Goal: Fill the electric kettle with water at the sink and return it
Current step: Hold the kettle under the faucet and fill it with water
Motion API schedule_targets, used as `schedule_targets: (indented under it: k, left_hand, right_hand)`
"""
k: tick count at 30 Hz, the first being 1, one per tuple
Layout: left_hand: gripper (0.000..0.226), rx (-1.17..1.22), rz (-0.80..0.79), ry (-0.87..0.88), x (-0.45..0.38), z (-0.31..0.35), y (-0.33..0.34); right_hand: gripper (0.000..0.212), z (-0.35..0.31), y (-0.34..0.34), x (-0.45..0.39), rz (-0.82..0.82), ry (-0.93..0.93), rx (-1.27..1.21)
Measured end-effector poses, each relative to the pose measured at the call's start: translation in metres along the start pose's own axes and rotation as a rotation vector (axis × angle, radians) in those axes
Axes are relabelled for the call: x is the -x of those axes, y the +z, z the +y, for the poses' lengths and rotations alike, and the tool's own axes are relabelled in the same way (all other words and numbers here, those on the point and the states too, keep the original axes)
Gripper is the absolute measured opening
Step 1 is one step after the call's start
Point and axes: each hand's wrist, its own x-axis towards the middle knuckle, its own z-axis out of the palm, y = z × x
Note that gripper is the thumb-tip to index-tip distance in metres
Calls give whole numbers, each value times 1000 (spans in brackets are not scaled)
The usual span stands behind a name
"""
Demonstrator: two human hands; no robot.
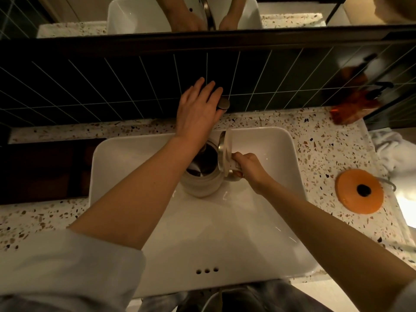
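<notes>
A white electric kettle (202,183) stands inside the white sink basin (276,158), its lid (225,152) tipped up and the dark inside showing. My right hand (247,170) grips the kettle's handle on its right side. My left hand (198,109) reaches over the kettle to the faucet (223,104) at the black tiled wall, fingers spread and resting on its top. Most of the faucet is hidden under that hand. I cannot make out any water stream.
The speckled terrazzo counter (319,158) surrounds the sink. An orange round kettle base (359,191) lies on it to the right, with white cloth (391,149) beyond. An orange-red item (349,113) sits at the back right. A dark tray (45,170) lies left. A mirror (292,12) hangs above.
</notes>
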Motion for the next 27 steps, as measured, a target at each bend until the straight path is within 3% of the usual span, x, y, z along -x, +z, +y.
schedule_targets:
  k: [3, 17, 22, 27]
  left_hand:
    - [47, 46, 14, 13, -1, 2, 2]
    - [51, 537, 69, -181, 14, -17, -20]
    - [48, 697, 185, -447, 61, -29, -15]
    - [48, 1038, 219, -866, 112, -27, 0]
  right_hand:
    - [46, 0, -1, 0, -3, 3, -7]
    - [50, -2, 2, 0, -31, -26, 25]
    - [48, -3, 2, 0, -31, -19, 46]
    - [44, -3, 2, -1, -31, -15, 61]
